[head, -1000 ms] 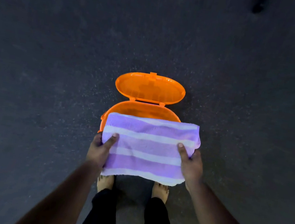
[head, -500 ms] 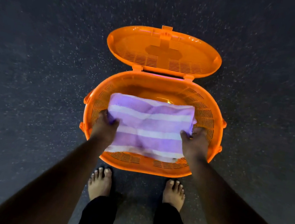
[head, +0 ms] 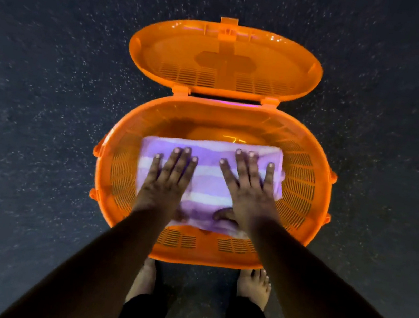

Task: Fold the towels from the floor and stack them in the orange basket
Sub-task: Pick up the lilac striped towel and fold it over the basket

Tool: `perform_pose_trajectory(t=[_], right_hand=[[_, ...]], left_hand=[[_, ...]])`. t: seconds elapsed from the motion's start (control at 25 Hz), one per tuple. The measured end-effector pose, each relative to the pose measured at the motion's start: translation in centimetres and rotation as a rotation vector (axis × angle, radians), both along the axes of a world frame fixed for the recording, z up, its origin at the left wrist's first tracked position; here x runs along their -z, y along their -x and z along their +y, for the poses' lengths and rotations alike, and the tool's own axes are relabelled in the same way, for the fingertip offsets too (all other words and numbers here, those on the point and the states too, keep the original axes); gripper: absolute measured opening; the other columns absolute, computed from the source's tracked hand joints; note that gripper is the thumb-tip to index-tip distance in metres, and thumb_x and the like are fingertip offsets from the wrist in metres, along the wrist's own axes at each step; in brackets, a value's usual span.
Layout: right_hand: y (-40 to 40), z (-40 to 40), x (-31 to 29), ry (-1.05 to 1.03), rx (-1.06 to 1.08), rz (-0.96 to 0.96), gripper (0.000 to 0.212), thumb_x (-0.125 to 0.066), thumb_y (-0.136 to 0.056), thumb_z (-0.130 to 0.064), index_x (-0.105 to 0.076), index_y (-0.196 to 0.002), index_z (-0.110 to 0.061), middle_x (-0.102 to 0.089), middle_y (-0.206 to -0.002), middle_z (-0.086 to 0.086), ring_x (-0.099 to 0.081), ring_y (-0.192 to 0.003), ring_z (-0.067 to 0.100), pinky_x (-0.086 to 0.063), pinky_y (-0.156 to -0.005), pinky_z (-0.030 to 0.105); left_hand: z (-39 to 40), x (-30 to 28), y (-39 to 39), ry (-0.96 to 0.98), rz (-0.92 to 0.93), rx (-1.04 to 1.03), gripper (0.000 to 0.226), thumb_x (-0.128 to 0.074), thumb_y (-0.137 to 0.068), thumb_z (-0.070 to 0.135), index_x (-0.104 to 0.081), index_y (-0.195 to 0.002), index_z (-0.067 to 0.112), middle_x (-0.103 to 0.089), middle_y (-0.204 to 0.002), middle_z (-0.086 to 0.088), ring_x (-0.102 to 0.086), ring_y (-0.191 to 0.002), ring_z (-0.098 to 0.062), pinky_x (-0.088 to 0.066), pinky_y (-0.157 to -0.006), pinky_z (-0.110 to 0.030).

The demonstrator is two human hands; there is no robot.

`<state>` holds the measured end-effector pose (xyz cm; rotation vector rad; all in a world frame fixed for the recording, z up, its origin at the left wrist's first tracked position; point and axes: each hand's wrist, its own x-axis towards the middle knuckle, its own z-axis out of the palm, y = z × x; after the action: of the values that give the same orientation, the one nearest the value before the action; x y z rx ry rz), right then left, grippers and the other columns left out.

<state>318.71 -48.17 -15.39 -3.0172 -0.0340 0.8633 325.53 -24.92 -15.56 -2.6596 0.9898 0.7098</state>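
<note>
A folded purple towel with white stripes point(head: 208, 185) lies inside the orange basket point(head: 305, 199), towards its near side. My left hand point(head: 167, 182) presses flat on the towel's left half, fingers straight and spread. On the right half my right hand point(head: 248, 188) rests the same way, palm down with straight fingers. Neither hand grips the cloth. The far part of the basket's bottom shows bare orange plastic.
The basket's hinged lid point(head: 224, 61) stands open on the far side. My bare feet point(head: 252, 286) stand just in front of the basket's near rim. Dark speckled floor point(head: 48, 109) surrounds everything.
The towel went from being held by both ends above the basket down into it. Both hands let go of its edges and now lie flat on top.
</note>
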Motion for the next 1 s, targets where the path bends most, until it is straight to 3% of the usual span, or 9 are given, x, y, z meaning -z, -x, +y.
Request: perform_pose_trajectory(t=[0.08, 0.16, 0.24, 0.36, 0.52, 0.68, 0.8, 0.88, 1.0], right_hand=[[0.7, 0.0, 3.6, -0.013, -0.01, -0.01, 0.14, -0.061, -0.057, -0.091, 0.001, -0.164, -0.025, -0.003, -0.17, 0.02, -0.006, -0.155, 0.046, -0.013, -0.119, 0.07], [0.8, 0.4, 5.9, 0.013, 0.066, -0.049, 0.119, -0.068, -0.075, -0.074, -0.004, -0.164, -0.027, -0.013, -0.169, 0.02, -0.015, -0.154, 0.046, -0.021, -0.118, 0.068], [0.6, 0.5, 6.0, 0.027, 0.073, -0.057, 0.108, -0.066, -0.081, -0.063, -0.009, -0.164, -0.025, -0.012, -0.168, 0.022, -0.014, -0.153, 0.048, -0.019, -0.117, 0.07], [0.1, 0.2, 2.8, 0.014, -0.034, -0.103, 0.126, -0.065, -0.07, -0.076, -0.004, -0.164, -0.02, -0.002, -0.169, 0.025, -0.004, -0.154, 0.051, -0.009, -0.117, 0.073], [-1.2, 0.4, 1.6, -0.028, -0.037, -0.085, 0.138, -0.065, -0.061, -0.085, 0.003, -0.164, -0.023, 0.003, -0.17, 0.02, 0.0, -0.155, 0.048, -0.009, -0.111, 0.079], [-1.1, 0.8, 6.6, 0.009, 0.059, -0.002, 0.146, -0.062, -0.043, -0.089, -0.004, -0.164, -0.03, -0.005, -0.17, 0.017, -0.01, -0.155, 0.046, -0.013, -0.111, 0.08], [-0.9, 1.2, 7.8, 0.001, 0.068, -0.014, 0.142, -0.059, -0.047, -0.09, -0.008, -0.164, -0.029, -0.009, -0.17, 0.019, -0.013, -0.154, 0.048, -0.015, -0.11, 0.081], [-1.4, 1.1, 5.7, -0.03, 0.087, 0.032, 0.143, -0.062, -0.047, -0.088, -0.003, -0.164, -0.03, -0.002, -0.171, 0.017, -0.007, -0.155, 0.046, -0.007, -0.112, 0.081], [-1.8, 1.1, 1.0, -0.16, 0.184, 0.215, 0.127, -0.063, -0.071, -0.08, 0.011, -0.162, -0.031, 0.017, -0.17, 0.011, 0.01, -0.156, 0.039, -0.007, -0.116, 0.075]], left_hand=[[0.1, 3.2, 0.7, 0.08, -0.092, 0.086, 0.109, -0.069, -0.084, 0.047, -0.008, -0.163, 0.004, -0.009, -0.169, -0.02, -0.019, -0.156, -0.037, -0.021, -0.124, -0.057], [-0.1, 5.2, 0.6, 0.095, -0.125, 0.084, 0.091, -0.047, -0.091, 0.04, -0.004, -0.163, 0.004, -0.011, -0.17, -0.02, -0.021, -0.156, -0.036, -0.022, -0.124, -0.056], [0.0, 5.2, 0.3, 0.051, -0.115, 0.094, 0.1, -0.042, -0.084, 0.047, 0.001, -0.163, 0.003, -0.009, -0.17, -0.021, -0.018, -0.156, -0.037, -0.019, -0.125, -0.057], [0.2, 2.4, -0.3, 0.153, -0.037, 0.048, 0.126, -0.069, -0.074, 0.066, -0.006, -0.163, 0.004, -0.006, -0.17, -0.022, -0.012, -0.157, -0.038, -0.016, -0.125, -0.059], [0.8, 1.0, -1.7, 0.226, -0.007, -0.026, 0.11, -0.037, -0.084, 0.078, -0.012, -0.163, 0.006, -0.007, -0.17, -0.02, -0.009, -0.158, -0.036, -0.014, -0.126, -0.059], [1.0, 6.1, -1.8, 0.139, 0.031, 0.01, 0.129, -0.05, -0.068, 0.088, -0.018, -0.163, 0.006, -0.01, -0.169, -0.02, -0.013, -0.157, -0.036, -0.012, -0.125, -0.06], [0.4, 7.3, -1.9, 0.131, 0.053, -0.012, 0.136, -0.06, -0.06, 0.085, -0.019, -0.162, 0.005, -0.013, -0.169, -0.021, -0.014, -0.156, -0.038, -0.009, -0.123, -0.06], [0.4, 5.4, -2.4, 0.146, 0.083, -0.014, 0.136, -0.07, -0.059, 0.082, -0.023, -0.161, 0.005, -0.017, -0.168, -0.021, -0.019, -0.155, -0.037, -0.014, -0.123, -0.06], [0.2, 0.5, -2.9, 0.202, 0.167, -0.098, 0.12, -0.072, -0.077, 0.069, -0.014, -0.162, 0.009, -0.012, -0.169, -0.017, -0.016, -0.156, -0.031, -0.017, -0.125, -0.054]])
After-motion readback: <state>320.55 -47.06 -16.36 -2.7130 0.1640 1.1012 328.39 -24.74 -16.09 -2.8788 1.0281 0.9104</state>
